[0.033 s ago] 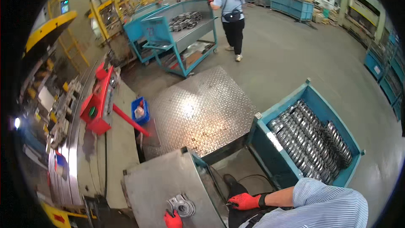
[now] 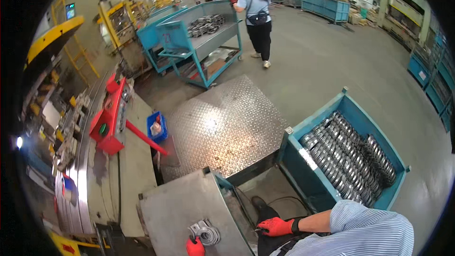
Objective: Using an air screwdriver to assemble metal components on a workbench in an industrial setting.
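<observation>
A small stack of ring-shaped metal parts (image 2: pixel 207 233) with a protruding lug lies on the bare steel tabletop (image 2: pixel 177 204) in front of me. My left hand (image 2: pixel 195 246), in a red glove, is closed at the near left edge of that stack, and the lower picture edge cuts off part of it. Off to the right of the tabletop, above my lap, my right hand (image 2: pixel 276 226) is also red-gloved. Its fingers are closed together around something thin and small at their tips, which I cannot make out.
A teal metal bin (image 2: pixel 289 161) full of shiny ring parts (image 2: pixel 348 156) stands at my right. Ahead lies a tread-plate platform (image 2: pixel 227 123). A red control stand (image 2: pixel 111 118) and a blue basket (image 2: pixel 157 127) are left. Farther off, a person (image 2: pixel 257 19) stands beside a teal cart (image 2: pixel 201 50).
</observation>
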{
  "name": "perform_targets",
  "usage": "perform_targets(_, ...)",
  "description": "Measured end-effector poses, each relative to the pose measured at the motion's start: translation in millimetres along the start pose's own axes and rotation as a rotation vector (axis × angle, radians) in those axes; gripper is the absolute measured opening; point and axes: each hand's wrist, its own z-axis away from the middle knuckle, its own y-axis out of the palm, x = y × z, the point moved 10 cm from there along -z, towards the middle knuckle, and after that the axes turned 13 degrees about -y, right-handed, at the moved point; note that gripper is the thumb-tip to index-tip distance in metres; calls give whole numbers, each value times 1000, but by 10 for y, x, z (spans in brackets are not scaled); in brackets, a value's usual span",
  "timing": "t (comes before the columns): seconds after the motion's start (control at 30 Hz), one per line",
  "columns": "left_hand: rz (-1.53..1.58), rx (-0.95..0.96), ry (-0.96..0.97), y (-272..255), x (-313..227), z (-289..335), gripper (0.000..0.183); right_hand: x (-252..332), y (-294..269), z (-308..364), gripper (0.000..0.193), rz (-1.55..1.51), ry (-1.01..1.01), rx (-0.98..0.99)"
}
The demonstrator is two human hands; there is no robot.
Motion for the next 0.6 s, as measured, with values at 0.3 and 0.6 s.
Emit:
perform_targets(0.3, -180, -129, 418, 285, 120, 39, 24, -114, 25, 153, 46, -14, 71, -6)
perform_targets(0.6, 1007, 11, -180, 52, 582, 1444, 27, 54, 112, 42, 45, -54, 3, 105)
